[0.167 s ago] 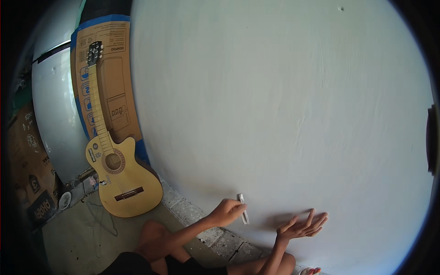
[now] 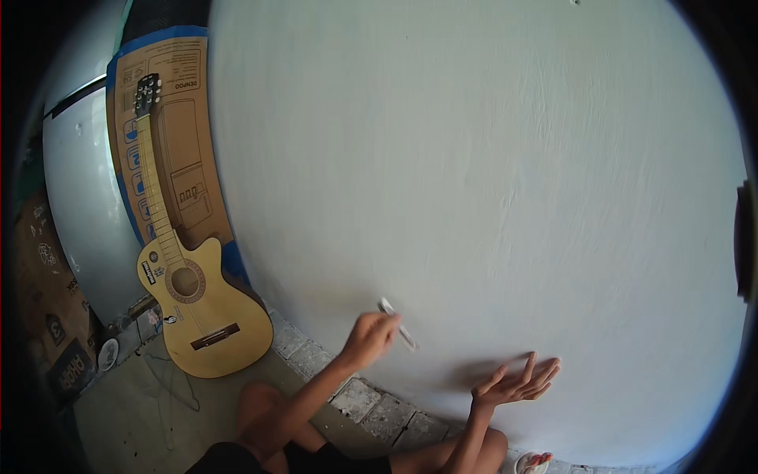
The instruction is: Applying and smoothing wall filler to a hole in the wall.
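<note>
Toward six o'clock from the view's centre, a slim pale tool [image 2: 405, 333] is gripped by the left hand [image 2: 371, 340] before a whitish wall [image 2: 474, 174]; contact is unclear. At its four o'clock, the right hand [image 2: 515, 385] is spread, holding nothing. At nine o'clock an acoustic guitar [image 2: 215, 304] leans on flattened cardboard [image 2: 181, 130].

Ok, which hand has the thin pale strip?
The left hand: it grips the thin pale strip by the wall; the right hand is open and empty.
</note>
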The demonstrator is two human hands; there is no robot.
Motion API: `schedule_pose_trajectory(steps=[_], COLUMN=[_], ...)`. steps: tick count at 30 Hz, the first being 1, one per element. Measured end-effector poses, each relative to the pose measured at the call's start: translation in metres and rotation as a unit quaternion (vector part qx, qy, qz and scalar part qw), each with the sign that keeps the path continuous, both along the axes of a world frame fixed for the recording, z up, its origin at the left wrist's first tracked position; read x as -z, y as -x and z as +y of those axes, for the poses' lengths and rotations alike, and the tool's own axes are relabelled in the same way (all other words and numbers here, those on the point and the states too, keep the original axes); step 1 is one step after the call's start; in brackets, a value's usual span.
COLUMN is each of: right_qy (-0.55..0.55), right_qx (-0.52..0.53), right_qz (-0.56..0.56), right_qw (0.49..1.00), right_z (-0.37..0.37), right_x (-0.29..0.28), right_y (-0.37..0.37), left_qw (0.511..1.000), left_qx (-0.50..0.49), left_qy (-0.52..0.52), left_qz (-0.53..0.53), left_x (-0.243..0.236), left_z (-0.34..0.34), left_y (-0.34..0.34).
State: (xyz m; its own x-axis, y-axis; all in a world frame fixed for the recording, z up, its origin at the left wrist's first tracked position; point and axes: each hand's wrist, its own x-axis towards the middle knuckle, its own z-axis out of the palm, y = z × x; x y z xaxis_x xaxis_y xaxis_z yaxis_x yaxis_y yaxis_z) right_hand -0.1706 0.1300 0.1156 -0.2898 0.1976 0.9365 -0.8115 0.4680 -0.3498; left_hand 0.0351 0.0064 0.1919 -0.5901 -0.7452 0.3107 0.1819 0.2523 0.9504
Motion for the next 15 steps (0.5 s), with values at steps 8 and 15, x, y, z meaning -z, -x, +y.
schedule_pose_trajectory(steps=[8, 15], right_qy=[0.005, 0.006], right_qx=[0.007, -0.010], right_qz=[-0.002, -0.012], right_qw=[1.000, 1.000], right_z=[0.004, 0.002], right_x=[-0.002, 0.002], right_y=[0.004, 0.000], left_qw=[0.954, 0.974], left_qx=[-0.119, -0.121], left_qy=[0.252, 0.175], left_qz=[-0.108, -0.079], left_x=[0.045, 0.015], left_z=[-0.016, -0.016], left_y=[0.021, 0.008])
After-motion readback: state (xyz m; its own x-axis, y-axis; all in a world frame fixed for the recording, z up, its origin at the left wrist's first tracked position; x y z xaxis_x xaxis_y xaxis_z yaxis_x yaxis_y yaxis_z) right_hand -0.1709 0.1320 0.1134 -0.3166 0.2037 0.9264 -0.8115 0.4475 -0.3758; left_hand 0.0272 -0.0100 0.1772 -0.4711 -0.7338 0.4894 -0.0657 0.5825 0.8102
